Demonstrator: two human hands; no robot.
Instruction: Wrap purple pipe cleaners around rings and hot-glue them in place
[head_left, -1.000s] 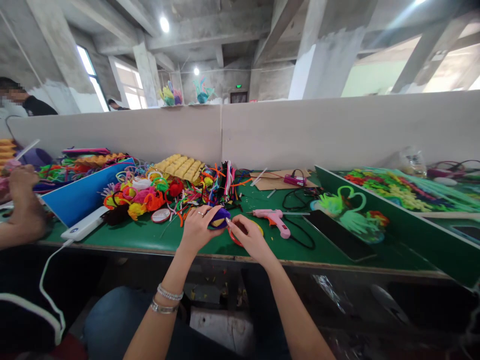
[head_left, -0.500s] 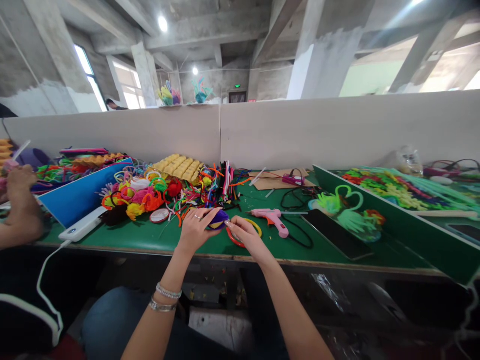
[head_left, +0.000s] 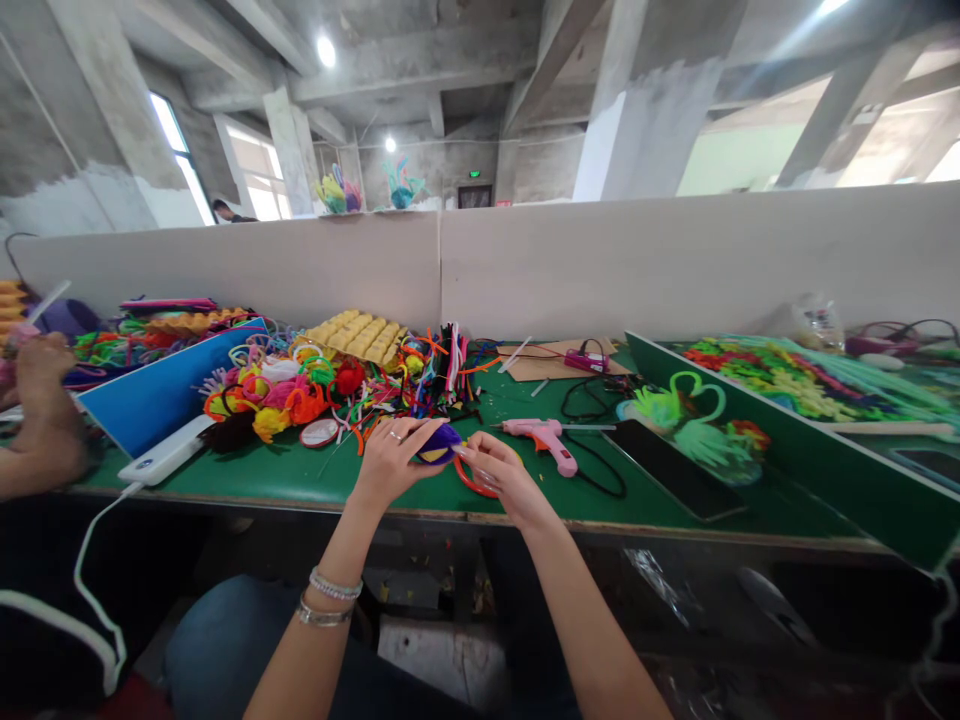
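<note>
Over the front of the table, my left hand (head_left: 391, 455) is closed round a small purple fuzzy piece (head_left: 445, 438) with a yellow patch showing on it. The fingers cover much of this piece, so its full shape is hidden. From the other side my right hand (head_left: 504, 476) pinches at its right edge with thumb and fingertips. A red ring (head_left: 472, 480) lies on the table below, partly behind my right hand. Just right of that hand rests a pink glue gun (head_left: 553, 442), its nozzle pointing left.
Colourful pipe cleaners (head_left: 289, 385) are heaped at the left, beside a blue divider (head_left: 169, 385) and a white power strip (head_left: 165, 452). To the right lie a black phone (head_left: 671, 468), green fuzzy swan shapes (head_left: 697, 430) and a green divider (head_left: 795, 440). Another person's arm (head_left: 45, 420) is far left.
The purple piece has shifted slightly right and tipped in my left hand. My right hand's fingers have changed position at its edge, and the hand has moved slightly right.
</note>
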